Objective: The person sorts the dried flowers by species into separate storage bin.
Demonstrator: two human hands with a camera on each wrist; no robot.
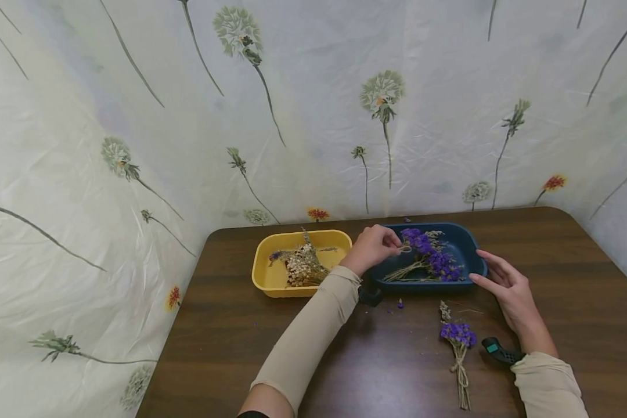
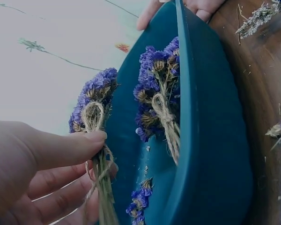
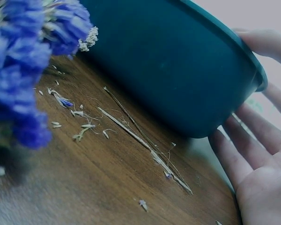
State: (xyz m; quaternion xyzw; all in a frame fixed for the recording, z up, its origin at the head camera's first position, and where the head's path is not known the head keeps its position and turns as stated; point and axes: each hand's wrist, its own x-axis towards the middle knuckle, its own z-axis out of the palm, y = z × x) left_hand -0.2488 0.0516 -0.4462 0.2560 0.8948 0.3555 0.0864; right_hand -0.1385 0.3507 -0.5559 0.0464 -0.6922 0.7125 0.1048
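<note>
My left hand pinches a small bunch of purple dried flowers between thumb and fingers, at its twine-tied stems. That bunch is over the left part of a blue tub. Inside the tub lies another purple bunch, its stems tied with a twine bow. My right hand holds the tub's right end, thumb and fingers spread round the rim and outer wall. Nearer the front on the table, a tied bunch with purple blooms lies beside a pale flower spike.
Left of the blue tub stands a yellow tub with pale dried flowers in it. Loose stems and petal crumbs lie on the brown wooden table. A flower-printed sheet hangs behind the table.
</note>
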